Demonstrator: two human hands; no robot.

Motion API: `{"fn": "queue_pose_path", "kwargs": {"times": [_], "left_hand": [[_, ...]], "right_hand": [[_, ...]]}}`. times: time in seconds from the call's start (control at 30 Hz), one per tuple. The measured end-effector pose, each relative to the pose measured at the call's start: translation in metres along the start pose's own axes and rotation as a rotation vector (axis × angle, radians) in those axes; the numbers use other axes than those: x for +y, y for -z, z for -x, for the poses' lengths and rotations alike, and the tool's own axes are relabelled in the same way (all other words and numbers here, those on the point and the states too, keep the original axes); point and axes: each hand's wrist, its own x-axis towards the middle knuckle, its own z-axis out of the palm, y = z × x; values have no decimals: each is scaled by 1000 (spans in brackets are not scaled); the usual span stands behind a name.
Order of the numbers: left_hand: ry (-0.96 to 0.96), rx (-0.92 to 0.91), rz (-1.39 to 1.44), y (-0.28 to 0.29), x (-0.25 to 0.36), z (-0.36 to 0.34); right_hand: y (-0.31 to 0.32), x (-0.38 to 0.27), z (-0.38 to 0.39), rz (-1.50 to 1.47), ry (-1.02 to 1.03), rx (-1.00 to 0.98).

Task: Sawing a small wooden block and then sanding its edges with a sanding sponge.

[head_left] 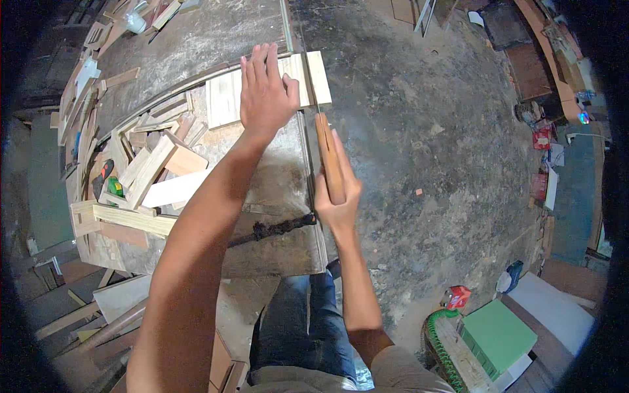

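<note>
A worn grey workbench [262,196] fills the upper left, its left half crowded with a loose heap of wood offcuts [141,173], too jumbled to count, with a small green tool [115,187] and a dark-handled tool [106,169] tucked among them. A dark strip [278,228] lies across the near part of the bench. Beyond the bench's right edge is bare concrete floor [426,131], with a green box [498,335], a small red carton [457,296] and a coiled green hose [438,344] near the lower right. One pale slatted wooden panel [226,98] lies at the far edge of the bench, overhanging the right side. The left hand [265,92] rests flat on this panel, fingers spread and extended, palm down, the arm reaching straight out from the lower edge. The right hand [335,200] is closed around the brown wooden handle of one handsaw [329,157], whose thin blade runs up to the panel's right end, just beside the bench edge. The person's jeans-clad leg [304,321] shows below.
</note>
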Motion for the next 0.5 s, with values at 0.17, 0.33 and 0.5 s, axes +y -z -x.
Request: {"fn": "queue_pose_path", "kwargs": {"times": [0.17,0.33,0.5], "left_hand": [[10,-35,-14,5,-10,2],[-13,-9,7,-2,2,-1],[-12,-13,3,4,-11,4]], "right_hand": [[26,5,65,234,184,-11],[-1,-2,-10,5,-24,-21],[19,-7,61,76,22,-46]]}}
